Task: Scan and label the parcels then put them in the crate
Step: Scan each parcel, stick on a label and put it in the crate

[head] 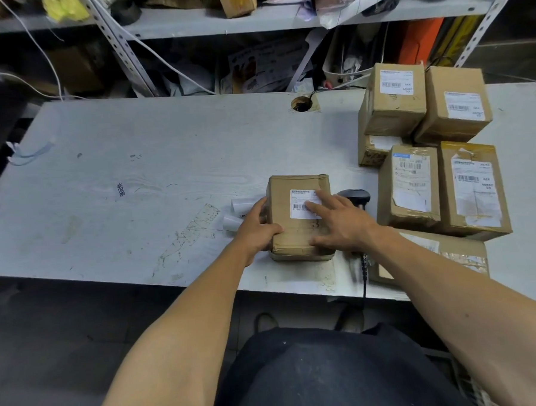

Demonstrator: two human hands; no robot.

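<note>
While the small cardboard parcel (299, 229) lies flat on the grey worktable (119, 167), near its front edge and just left of the barcode scanner (354, 197), the left hand (258, 228) curls around its left side and the right hand (342, 222) presses straight fingers (315, 208) onto the white shipping label (304, 201). It looks like a stiff, taped carton, probably light enough for one hand, though tape may make the top slick. Gripping both long sides, clear of the label, seems safest. More labelled cartons (425, 151) are stacked to the right; no crate is in view.
</note>
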